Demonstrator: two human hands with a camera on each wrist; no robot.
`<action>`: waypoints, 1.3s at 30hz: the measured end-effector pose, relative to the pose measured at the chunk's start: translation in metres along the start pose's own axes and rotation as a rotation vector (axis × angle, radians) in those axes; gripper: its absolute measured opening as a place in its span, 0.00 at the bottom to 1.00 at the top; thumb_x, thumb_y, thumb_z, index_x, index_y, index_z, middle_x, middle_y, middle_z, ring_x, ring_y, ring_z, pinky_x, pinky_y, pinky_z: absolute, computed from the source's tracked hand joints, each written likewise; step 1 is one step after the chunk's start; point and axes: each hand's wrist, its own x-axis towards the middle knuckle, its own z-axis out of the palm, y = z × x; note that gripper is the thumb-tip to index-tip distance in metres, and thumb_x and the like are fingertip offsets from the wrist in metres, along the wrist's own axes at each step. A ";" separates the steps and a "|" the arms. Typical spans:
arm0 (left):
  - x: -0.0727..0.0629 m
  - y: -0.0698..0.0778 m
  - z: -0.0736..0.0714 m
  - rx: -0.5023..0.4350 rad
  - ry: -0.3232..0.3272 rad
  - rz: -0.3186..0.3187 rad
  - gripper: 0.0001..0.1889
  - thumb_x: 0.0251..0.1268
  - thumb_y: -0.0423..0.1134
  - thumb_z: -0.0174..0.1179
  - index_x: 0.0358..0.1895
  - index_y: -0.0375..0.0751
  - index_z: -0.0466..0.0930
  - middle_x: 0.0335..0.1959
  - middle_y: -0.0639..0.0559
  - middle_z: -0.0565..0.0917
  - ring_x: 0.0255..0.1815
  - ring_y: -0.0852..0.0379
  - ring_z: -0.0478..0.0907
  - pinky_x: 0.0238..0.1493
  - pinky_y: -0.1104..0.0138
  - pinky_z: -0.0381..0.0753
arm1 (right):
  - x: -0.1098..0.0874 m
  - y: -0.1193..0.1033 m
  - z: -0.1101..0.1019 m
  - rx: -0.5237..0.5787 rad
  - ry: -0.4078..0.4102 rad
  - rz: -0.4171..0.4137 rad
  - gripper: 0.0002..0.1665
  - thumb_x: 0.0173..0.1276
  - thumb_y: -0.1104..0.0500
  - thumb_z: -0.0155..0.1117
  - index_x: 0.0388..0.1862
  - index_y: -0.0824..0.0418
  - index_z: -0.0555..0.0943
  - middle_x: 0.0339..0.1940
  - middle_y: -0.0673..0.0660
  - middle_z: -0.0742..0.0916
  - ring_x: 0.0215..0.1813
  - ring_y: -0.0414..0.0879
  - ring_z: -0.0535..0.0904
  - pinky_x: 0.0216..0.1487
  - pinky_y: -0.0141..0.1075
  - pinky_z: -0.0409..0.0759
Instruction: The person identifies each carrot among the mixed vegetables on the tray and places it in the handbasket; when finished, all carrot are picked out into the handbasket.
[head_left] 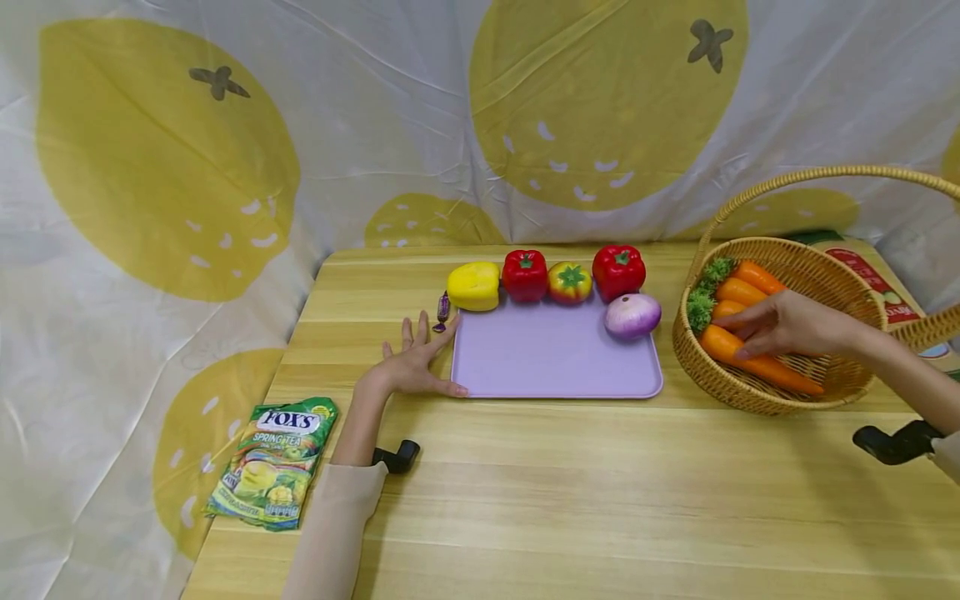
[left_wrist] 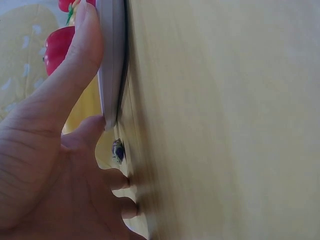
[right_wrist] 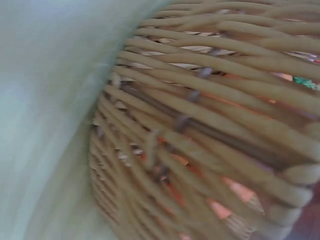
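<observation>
My left hand [head_left: 408, 367] has its fingers spread at the left end of a lilac tray [head_left: 551, 358], thumb at the near corner and index finger along the edge. Inside the wicker basket [head_left: 757, 404] on the right, my right hand [head_left: 787, 325] pinches the nearest orange carrot [head_left: 776, 372] between thumb and fingers. More carrots [head_left: 738, 292] with leafy green tops lie beside it. Along the tray's far side sit a yellow bell pepper [head_left: 474, 286], two red bell peppers [head_left: 525, 277] and a red-yellow fruit [head_left: 570, 283]. A purple onion [head_left: 633, 316] rests at its right end.
A purple-wrapped candy [head_left: 442, 311] lies left of the tray. The green candy bag [head_left: 273, 462] is near the table's left edge. Behind the basket, a printed package [head_left: 873, 279] is partly hidden. The basket's tall handle [head_left: 825, 172] arches over it. Lemon-print cloth [head_left: 390, 108] hangs behind.
</observation>
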 end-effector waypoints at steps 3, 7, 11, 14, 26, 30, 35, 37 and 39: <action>-0.001 0.001 0.000 -0.001 0.000 -0.006 0.65 0.54 0.69 0.72 0.85 0.66 0.30 0.82 0.34 0.17 0.81 0.29 0.12 0.70 0.21 0.23 | -0.002 0.004 0.003 0.030 0.018 0.013 0.29 0.59 0.66 0.78 0.60 0.71 0.84 0.47 0.65 0.92 0.41 0.27 0.86 0.37 0.27 0.85; -0.001 0.002 -0.001 -0.005 -0.003 -0.010 0.65 0.54 0.69 0.72 0.85 0.66 0.31 0.82 0.34 0.17 0.81 0.29 0.11 0.70 0.21 0.22 | -0.005 0.007 0.005 0.059 0.037 0.001 0.28 0.60 0.66 0.78 0.61 0.70 0.84 0.48 0.65 0.92 0.43 0.26 0.86 0.38 0.26 0.86; 0.000 0.002 -0.001 -0.004 -0.005 -0.004 0.65 0.54 0.68 0.72 0.85 0.66 0.31 0.82 0.34 0.16 0.81 0.29 0.11 0.70 0.21 0.22 | -0.008 0.012 0.007 0.065 0.058 -0.042 0.28 0.61 0.66 0.77 0.61 0.68 0.84 0.49 0.62 0.92 0.44 0.27 0.87 0.40 0.23 0.85; 0.000 0.002 0.000 -0.001 -0.009 -0.006 0.65 0.54 0.69 0.72 0.85 0.66 0.30 0.82 0.34 0.16 0.81 0.29 0.11 0.70 0.21 0.21 | -0.011 0.015 0.008 0.057 0.083 -0.057 0.27 0.62 0.64 0.77 0.61 0.64 0.85 0.50 0.53 0.93 0.42 0.26 0.85 0.38 0.21 0.82; 0.000 0.000 0.000 0.000 -0.008 -0.009 0.65 0.55 0.69 0.71 0.85 0.66 0.30 0.82 0.34 0.17 0.81 0.29 0.11 0.70 0.21 0.22 | -0.016 0.026 0.019 0.126 0.174 -0.079 0.19 0.63 0.66 0.76 0.54 0.58 0.90 0.55 0.42 0.91 0.56 0.13 0.76 0.44 0.15 0.77; 0.000 0.000 0.000 0.000 -0.009 -0.010 0.65 0.55 0.68 0.72 0.85 0.65 0.30 0.82 0.34 0.17 0.81 0.29 0.11 0.70 0.21 0.22 | -0.017 0.026 0.022 0.142 0.176 -0.070 0.19 0.65 0.65 0.75 0.55 0.61 0.89 0.54 0.36 0.90 0.56 0.13 0.75 0.40 0.17 0.77; 0.000 -0.001 0.000 0.002 -0.008 -0.009 0.65 0.55 0.68 0.71 0.85 0.66 0.30 0.82 0.34 0.16 0.81 0.29 0.11 0.70 0.21 0.22 | -0.019 0.027 0.023 0.134 0.187 -0.058 0.20 0.65 0.65 0.75 0.57 0.61 0.88 0.52 0.33 0.90 0.54 0.14 0.76 0.33 0.22 0.75; 0.000 -0.001 0.000 0.002 -0.006 -0.006 0.65 0.55 0.68 0.72 0.85 0.66 0.30 0.82 0.35 0.16 0.81 0.29 0.11 0.70 0.21 0.22 | -0.021 0.028 0.023 0.117 0.201 -0.052 0.21 0.65 0.64 0.75 0.57 0.60 0.88 0.51 0.32 0.90 0.54 0.13 0.75 0.35 0.20 0.74; 0.000 0.000 0.000 0.001 -0.003 -0.002 0.65 0.55 0.68 0.72 0.85 0.66 0.31 0.82 0.35 0.16 0.81 0.29 0.11 0.70 0.21 0.22 | -0.023 0.027 0.022 0.093 0.212 -0.036 0.20 0.65 0.63 0.75 0.57 0.59 0.88 0.50 0.30 0.89 0.53 0.11 0.73 0.36 0.19 0.74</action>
